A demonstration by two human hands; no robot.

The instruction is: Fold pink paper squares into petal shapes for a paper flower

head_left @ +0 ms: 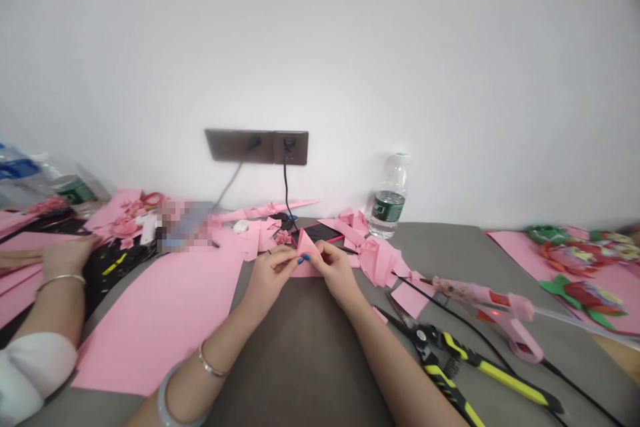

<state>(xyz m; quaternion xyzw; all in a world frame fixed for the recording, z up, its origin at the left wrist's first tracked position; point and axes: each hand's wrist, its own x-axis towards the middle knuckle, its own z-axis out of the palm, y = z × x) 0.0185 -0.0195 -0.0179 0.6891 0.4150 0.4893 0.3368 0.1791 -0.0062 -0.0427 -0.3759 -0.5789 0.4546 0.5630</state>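
Through the head camera I see my left hand [273, 273] and right hand [340, 270] pinching folded pink paper [305, 240]. Rightward lie pruning shears [423, 336] and a pink glue gun [493, 303]; a water bottle [389, 205] stands by the wall [450, 80].

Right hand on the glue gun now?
No, the right hand and left hand pinch folded pink paper, while the glue gun lies apart on the table.

Plain white wall [450, 47] fills the upper view, brighter mid-wall, greyer toward the corners. Dark outlet plates [225, 145] side by side, low on wall, plugs in, cords [287, 180] hanging down. Grey counter [300, 360] below, back edge along the wall. Soft indoor light.
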